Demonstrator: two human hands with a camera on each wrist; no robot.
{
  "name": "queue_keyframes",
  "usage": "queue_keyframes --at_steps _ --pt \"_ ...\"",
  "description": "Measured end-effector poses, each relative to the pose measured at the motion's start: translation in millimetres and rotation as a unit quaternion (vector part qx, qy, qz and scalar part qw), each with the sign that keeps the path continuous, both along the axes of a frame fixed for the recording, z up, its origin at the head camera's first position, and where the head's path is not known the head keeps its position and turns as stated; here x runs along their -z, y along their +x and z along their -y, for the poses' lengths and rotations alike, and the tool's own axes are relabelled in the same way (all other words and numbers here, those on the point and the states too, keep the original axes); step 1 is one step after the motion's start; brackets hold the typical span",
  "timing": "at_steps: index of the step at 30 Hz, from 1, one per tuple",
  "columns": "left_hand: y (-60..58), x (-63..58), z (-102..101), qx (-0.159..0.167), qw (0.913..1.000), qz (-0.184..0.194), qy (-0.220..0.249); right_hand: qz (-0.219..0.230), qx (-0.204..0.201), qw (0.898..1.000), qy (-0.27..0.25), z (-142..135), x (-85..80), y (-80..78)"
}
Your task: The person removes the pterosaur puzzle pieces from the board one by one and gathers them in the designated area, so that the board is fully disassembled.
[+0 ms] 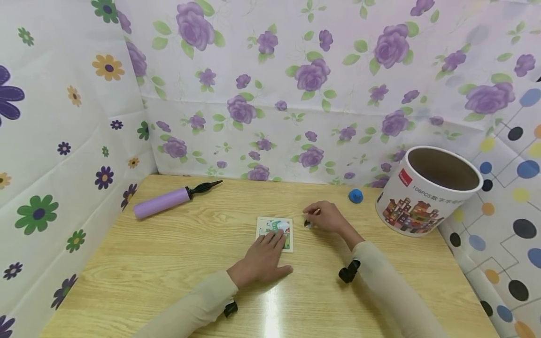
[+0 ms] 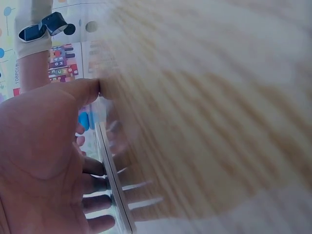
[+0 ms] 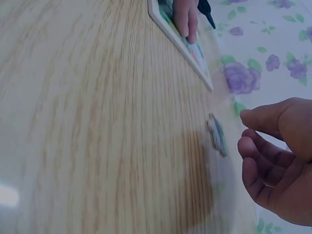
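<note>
A small square jigsaw puzzle board (image 1: 261, 220) with a pale frame and a colourful picture lies on the wooden table. My left hand (image 1: 264, 258) rests on it with straight fingers spread over the picture, covering part of it. In the left wrist view the fingers lie along the board's thin edge (image 2: 115, 180). Just right of the board, a small puzzle piece (image 3: 216, 135) is on the table. Close beside that piece is my right hand (image 1: 327, 216), fingers loosely bent, thumb and index apart, with nothing between them in the right wrist view.
A purple hand pump (image 1: 162, 203) with a black nozzle lies at the back left of the table. Toward the back right are a small blue object (image 1: 355, 195) and a large white printed bucket (image 1: 422, 202). Flowered cloth (image 1: 270, 136) hangs behind the table.
</note>
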State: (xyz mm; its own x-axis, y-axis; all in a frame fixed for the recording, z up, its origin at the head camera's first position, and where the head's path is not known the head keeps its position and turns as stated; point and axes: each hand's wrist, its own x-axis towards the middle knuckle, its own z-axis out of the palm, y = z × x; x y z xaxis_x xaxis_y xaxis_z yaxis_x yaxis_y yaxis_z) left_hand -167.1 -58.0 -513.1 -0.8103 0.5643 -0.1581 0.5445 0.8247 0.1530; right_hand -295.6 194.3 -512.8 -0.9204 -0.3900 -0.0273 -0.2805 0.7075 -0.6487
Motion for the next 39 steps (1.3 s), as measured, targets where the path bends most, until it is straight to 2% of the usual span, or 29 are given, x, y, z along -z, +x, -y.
queue_keyframes --at_steps 5,14,21,26,34,39 --pt "1.8 0.1 0 0.002 1.0 0.004 0.0 -0.008 -0.027 1.0 -0.01 12 -0.5 1.9" --pt "0.9 4.3 0 0.019 0.999 -0.03 -0.026 -0.019 -0.066 0.997 -0.029 40 -3.7 3.9" --pt "2.5 2.2 0 0.021 0.9994 -0.016 -0.023 -0.024 -0.093 0.995 -0.014 63 -1.4 0.9" --pt "2.0 3.1 0 0.022 0.999 -0.025 -0.031 -0.022 -0.104 0.994 -0.014 76 1.1 -2.4" --pt "1.2 2.3 2 0.021 0.9995 -0.02 -0.011 -0.037 -0.145 0.989 -0.007 88 3.3 -8.0" --pt "1.4 2.3 2 0.017 0.9996 -0.016 -0.015 -0.039 -0.159 0.986 0.002 95 2.8 -7.4"
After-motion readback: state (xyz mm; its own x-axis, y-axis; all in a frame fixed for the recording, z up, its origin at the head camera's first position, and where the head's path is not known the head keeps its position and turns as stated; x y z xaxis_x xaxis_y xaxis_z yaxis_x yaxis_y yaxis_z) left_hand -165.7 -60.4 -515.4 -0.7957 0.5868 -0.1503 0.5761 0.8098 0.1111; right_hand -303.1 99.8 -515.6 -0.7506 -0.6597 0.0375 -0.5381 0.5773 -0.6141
